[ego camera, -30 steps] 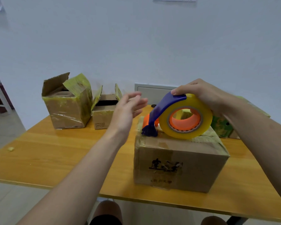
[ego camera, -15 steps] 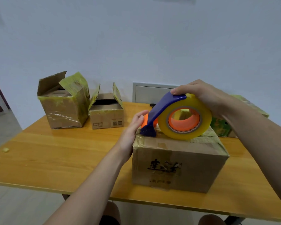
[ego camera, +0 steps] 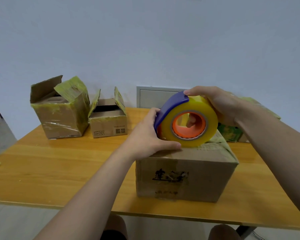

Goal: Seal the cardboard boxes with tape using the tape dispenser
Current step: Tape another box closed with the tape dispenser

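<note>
Yellow wooden surface point(ego camera: 59, 170) bears a closed brown cardboard box point(ego camera: 206, 179). Atop it sits the blue-framed tape dispenser point(ego camera: 170, 106), right hand point(ego camera: 220, 104) clasping its yellowish tape roll point(ego camera: 210, 122), left hand point(ego camera: 145, 135) curled round its front. It is likely light and rigid, and best gripped by the frame.

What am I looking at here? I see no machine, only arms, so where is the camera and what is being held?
There is no machine: these are a person's bare arms, filmed by one wide-angle camera worn on the head, looking forward and down. On the wooden table stands a closed cardboard box, nearest the person. On top of it sits the tape dispenser, a blue guard over a yellowish roll with an orange core. The right hand grips the roll from behind; the left hand cups the dispenser's front end, thumb lying along the box top. At the back left stand a taller open box and a smaller open box, flaps up. A green box shows behind the right forearm.
</note>
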`<state>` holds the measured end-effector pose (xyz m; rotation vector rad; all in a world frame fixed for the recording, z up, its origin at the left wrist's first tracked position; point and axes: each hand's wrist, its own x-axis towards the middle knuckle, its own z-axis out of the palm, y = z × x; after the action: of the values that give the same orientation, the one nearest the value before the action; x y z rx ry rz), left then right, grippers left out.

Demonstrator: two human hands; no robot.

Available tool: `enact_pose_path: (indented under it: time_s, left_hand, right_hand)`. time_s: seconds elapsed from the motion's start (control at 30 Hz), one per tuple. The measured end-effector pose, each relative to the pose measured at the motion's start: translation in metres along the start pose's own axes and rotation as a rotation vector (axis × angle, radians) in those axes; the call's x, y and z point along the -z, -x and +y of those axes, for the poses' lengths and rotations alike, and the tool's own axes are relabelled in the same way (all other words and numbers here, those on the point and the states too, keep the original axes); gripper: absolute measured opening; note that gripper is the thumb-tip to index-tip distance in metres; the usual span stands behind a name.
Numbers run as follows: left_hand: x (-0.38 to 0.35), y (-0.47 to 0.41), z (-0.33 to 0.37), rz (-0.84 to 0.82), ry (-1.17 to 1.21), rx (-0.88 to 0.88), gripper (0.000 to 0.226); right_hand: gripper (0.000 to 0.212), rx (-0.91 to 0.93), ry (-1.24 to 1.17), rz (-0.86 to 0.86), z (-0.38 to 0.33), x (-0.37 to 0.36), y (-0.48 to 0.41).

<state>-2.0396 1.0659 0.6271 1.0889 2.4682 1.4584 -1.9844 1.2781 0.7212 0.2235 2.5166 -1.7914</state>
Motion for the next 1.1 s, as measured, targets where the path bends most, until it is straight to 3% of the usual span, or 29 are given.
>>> enact_pose_path:
  time_s: [0.1,0.27,0.43,0.63,0.73,0.83,0.97,1.1]
  left_hand:
    - [-0.002,-0.001,-0.001,0.026,-0.047,-0.029,0.087]
    - [-0.001,0.001,-0.003,0.025,-0.061,-0.042,0.098]
    - [0.000,0.001,-0.003,-0.003,-0.007,-0.009,0.112]
    - [0.003,0.000,-0.007,-0.059,-0.075,0.077,0.120]
    - [0.004,-0.002,-0.007,-0.125,-0.222,0.056,0.113]
    - [0.002,-0.004,0.000,-0.225,-0.518,0.055,0.110]
    - [0.002,-0.008,0.010,-0.326,-0.748,0.068,0.125]
    - [-0.012,-0.012,0.026,-0.316,-0.860,0.077,0.141]
  right_hand:
    - [0.051,-0.012,-0.037,0.046,0.001,-0.005,0.005]
    - [0.058,0.006,0.062,0.071,-0.003,-0.009,0.002]
    - [0.053,-0.017,0.060,0.045,-0.005,-0.003,0.006]
    - [0.032,0.042,-0.034,0.009,-0.003,0.027,0.019]
    - [0.038,0.035,-0.058,0.017,0.005,0.058,0.032]
    - [0.049,0.017,0.069,0.058,0.013,0.069,0.041]
    - [0.053,0.084,0.299,0.077,0.006,0.056,0.039]
    - [0.053,0.079,0.362,0.096,0.001,0.052,0.036]
